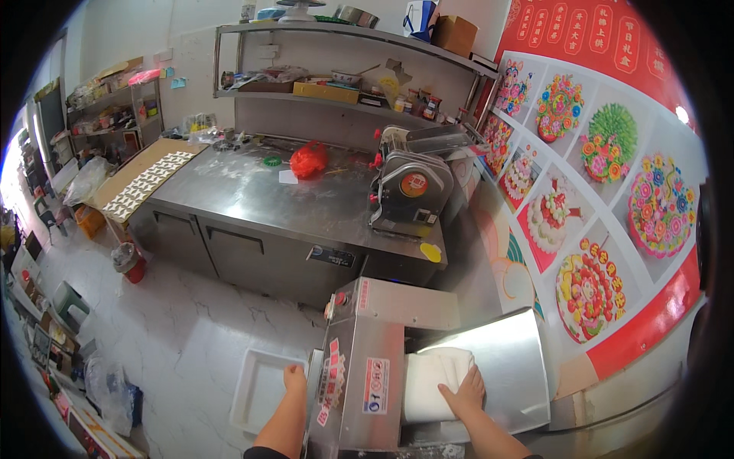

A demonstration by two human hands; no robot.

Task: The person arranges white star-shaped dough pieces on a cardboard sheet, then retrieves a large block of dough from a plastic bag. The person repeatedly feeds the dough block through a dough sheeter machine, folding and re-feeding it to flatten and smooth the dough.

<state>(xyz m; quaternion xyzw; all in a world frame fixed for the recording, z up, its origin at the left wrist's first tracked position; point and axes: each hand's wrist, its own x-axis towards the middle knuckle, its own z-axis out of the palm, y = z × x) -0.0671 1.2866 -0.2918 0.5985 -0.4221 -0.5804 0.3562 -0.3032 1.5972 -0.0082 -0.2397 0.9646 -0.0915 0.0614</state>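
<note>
A thick folded slab of white dough (430, 386) lies on the sloping metal tray (516, 375) of a steel dough roller machine (348, 363). My right hand (465, 394) rests on the dough's right side, thumb spread apart and fingers laid along its folded edge. To the left of the machine, my left hand (293, 376) is curled into a fist, with nothing showing in it. Below that hand, a white plastic tub (246, 398) stands low down, partly covered by my left forearm.
Beyond the machine stands a steel counter (252, 187) bearing a second roller machine (413, 180), a red plastic bag (309, 159) and a sheet of small pale pieces (145, 186). Shelves (298, 98) hang above. A picture-covered wall (589, 199) bounds the right. A red bin (131, 266) stands left.
</note>
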